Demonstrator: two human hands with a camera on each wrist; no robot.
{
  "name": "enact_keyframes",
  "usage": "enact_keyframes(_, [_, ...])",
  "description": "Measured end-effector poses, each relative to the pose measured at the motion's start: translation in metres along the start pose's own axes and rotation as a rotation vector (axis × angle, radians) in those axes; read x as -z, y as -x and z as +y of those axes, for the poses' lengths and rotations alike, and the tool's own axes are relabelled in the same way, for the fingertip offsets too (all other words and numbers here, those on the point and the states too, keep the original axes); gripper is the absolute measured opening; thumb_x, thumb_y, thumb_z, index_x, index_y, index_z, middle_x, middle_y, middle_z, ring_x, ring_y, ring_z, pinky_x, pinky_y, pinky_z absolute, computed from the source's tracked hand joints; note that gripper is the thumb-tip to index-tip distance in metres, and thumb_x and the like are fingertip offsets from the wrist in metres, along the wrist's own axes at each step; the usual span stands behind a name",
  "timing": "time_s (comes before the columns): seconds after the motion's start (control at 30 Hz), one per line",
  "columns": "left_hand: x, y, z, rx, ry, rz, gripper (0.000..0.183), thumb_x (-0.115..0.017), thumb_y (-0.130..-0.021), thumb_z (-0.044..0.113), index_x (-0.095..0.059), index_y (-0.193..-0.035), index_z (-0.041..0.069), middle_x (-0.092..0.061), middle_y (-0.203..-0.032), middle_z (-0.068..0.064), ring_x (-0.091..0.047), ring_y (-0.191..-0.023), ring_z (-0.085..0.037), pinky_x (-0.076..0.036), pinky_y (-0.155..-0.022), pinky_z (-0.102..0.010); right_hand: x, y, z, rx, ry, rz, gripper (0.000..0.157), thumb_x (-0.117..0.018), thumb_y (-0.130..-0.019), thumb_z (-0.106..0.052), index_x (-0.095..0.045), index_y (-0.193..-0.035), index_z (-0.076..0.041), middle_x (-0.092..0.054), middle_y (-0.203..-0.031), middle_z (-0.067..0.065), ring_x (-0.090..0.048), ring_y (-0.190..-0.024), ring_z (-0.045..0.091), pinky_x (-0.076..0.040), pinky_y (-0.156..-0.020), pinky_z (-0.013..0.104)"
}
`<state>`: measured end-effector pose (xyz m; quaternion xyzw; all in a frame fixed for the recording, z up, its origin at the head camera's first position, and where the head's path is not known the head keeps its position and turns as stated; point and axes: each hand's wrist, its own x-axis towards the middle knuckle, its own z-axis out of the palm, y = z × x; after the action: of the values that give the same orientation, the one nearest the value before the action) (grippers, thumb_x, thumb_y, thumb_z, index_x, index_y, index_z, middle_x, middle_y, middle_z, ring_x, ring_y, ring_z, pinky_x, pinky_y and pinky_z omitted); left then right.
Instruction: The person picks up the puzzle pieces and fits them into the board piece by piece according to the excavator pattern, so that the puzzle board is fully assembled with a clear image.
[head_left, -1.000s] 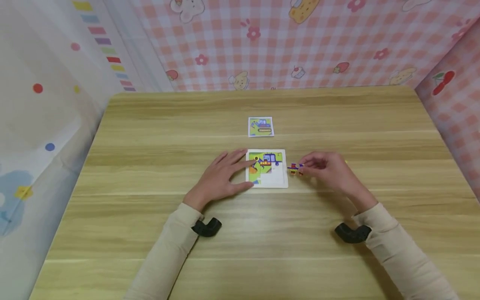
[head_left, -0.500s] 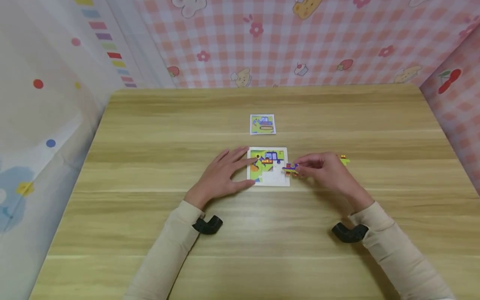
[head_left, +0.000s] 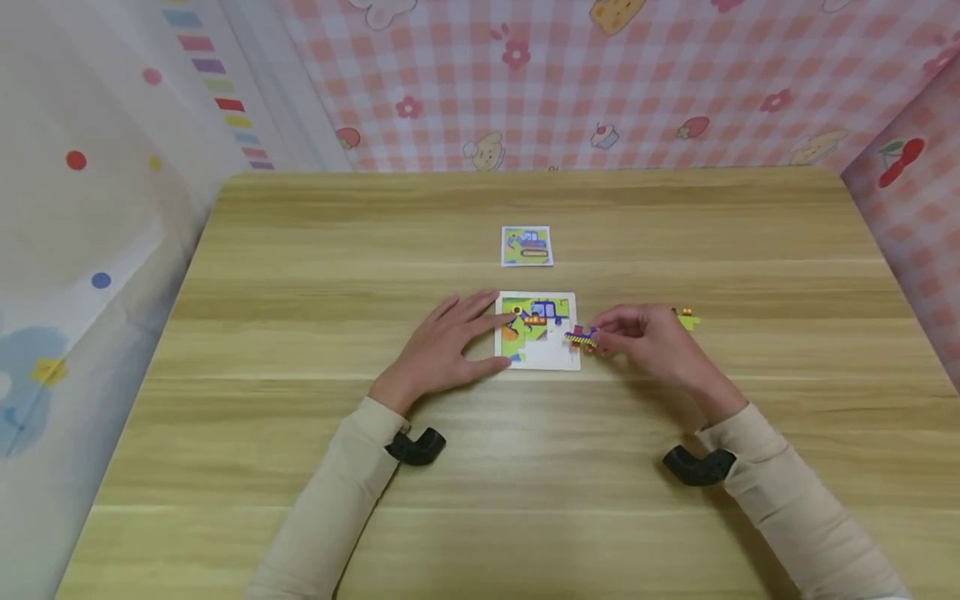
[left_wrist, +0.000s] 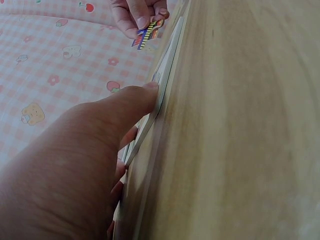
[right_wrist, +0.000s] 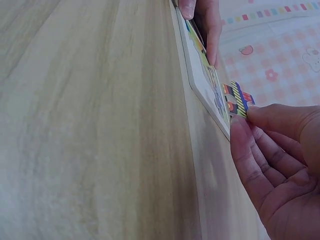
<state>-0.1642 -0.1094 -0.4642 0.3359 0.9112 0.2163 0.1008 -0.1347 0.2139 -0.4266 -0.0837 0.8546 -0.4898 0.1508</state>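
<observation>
A square jigsaw puzzle board [head_left: 551,357] with a white frame lies mid-table, its upper and left parts filled with an excavator picture. Bare white shows at its lower right. My left hand [head_left: 442,354] rests on the board's left side, fingers spread and thumb at the lower left edge. Between thumb and fingers, my right hand [head_left: 645,333] pinches a puzzle piece [head_left: 581,336] at the board's right edge. That piece [right_wrist: 237,100] has yellow-black stripes with red and purple parts, and in the right wrist view it stands tilted above the board.
Behind the board lies a small picture card [head_left: 527,247] showing the same excavator. A loose green and yellow puzzle piece [head_left: 687,318] lies right of my right hand, partly hidden by it. Checked cloth [head_left: 570,92] hangs behind the table's far edge.
My right hand has brought the puzzle piece left, from beside the board to over its right edge. The left hand stays on the board. The view has shifted slightly.
</observation>
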Motion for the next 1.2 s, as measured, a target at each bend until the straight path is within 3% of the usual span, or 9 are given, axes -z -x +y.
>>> enact_keyframes(0.47, [0.001, 0.0, 0.0, 0.001, -0.009, -0.006, 0.072, -0.054, -0.098, 0.064, -0.043, -0.159, 0.028, -0.02, -0.172, -0.002, -0.013, -0.159, -0.018, -0.001, -0.129, -0.038, -0.01, -0.007, 0.003, -0.022, 0.016, 0.004, 0.018, -0.072, -0.098, -0.01, -0.076, -0.114, -0.001, -0.074, -0.102, 0.012, -0.068, -0.091, 0.019, -0.055, -0.073, 0.023])
enact_keyframes(0.97, [0.001, 0.0, 0.0, 0.003, -0.013, -0.001, 0.071, -0.053, -0.098, 0.064, -0.043, -0.159, 0.028, -0.02, -0.172, -0.002, -0.014, -0.159, -0.017, -0.001, -0.129, -0.037, -0.019, -0.011, 0.001, 0.017, 0.016, -0.005, 0.016, -0.072, -0.098, -0.008, -0.077, -0.111, -0.001, -0.076, -0.1, 0.012, -0.069, -0.09, 0.022, -0.056, -0.075, 0.022])
enact_keyframes(1.2, [0.001, -0.001, 0.0, -0.001, -0.015, 0.001, 0.072, -0.053, -0.098, 0.065, -0.044, -0.159, 0.028, -0.02, -0.172, -0.002, -0.013, -0.159, -0.017, -0.001, -0.129, -0.038, -0.016, -0.01, -0.001, -0.034, -0.027, -0.027, 0.018, -0.069, -0.1, -0.01, -0.076, -0.115, -0.002, -0.076, -0.101, 0.012, -0.069, -0.088, 0.021, -0.055, -0.074, 0.023])
